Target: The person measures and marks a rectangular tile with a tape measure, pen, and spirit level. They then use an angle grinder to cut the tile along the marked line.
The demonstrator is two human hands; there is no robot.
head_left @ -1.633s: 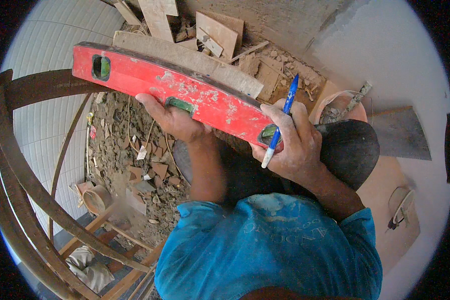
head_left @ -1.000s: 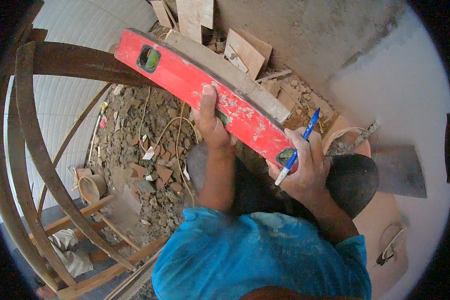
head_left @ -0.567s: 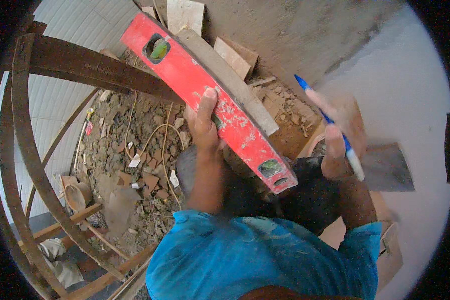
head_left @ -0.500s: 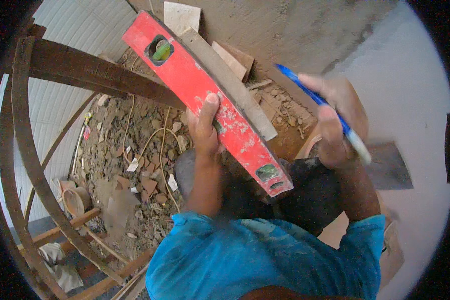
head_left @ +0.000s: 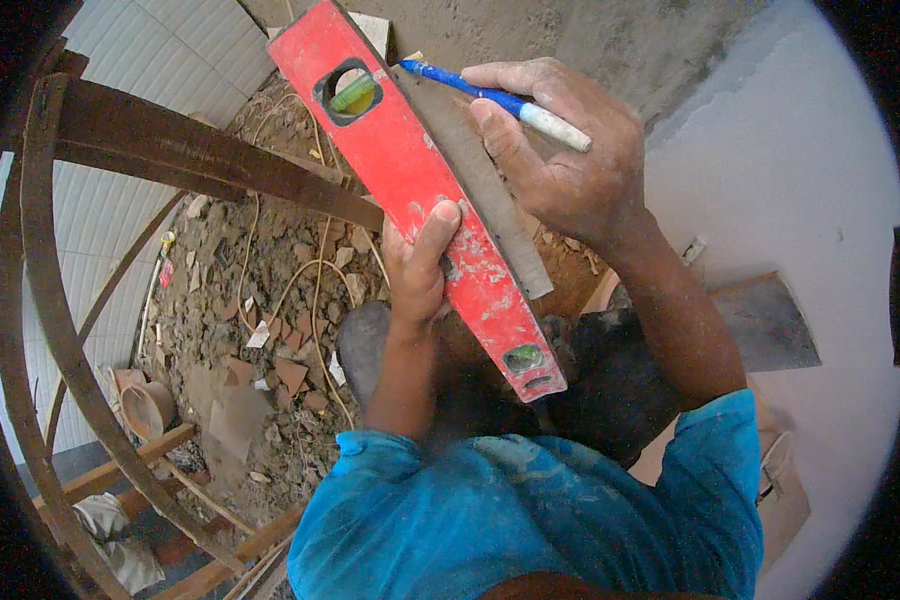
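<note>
My left hand (head_left: 420,262) grips a scuffed red spirit level (head_left: 410,160) with green vials, laid along a long beige-grey strip (head_left: 515,255), possibly tile. The level stands diagonally, its far end toward the upper left. My right hand (head_left: 570,150) holds a blue pen (head_left: 440,75) with a white end between thumb and fingers, its tip at the strip's far end beside the level's right edge. My dark-clad knee (head_left: 610,380) is below the level.
A dark timber frame (head_left: 60,340) curves along the left in front of a white tiled wall (head_left: 170,70). Rubble and broken tiles (head_left: 290,370) cover the floor with loose cable. A round bucket (head_left: 145,410) lies lower left, a grey metal sheet (head_left: 770,320) right, beside a pale wall (head_left: 810,170).
My right hand has left the level's near end and moved up and left with the pen to the far end. The level has swung steeper, its near end toward me.
</note>
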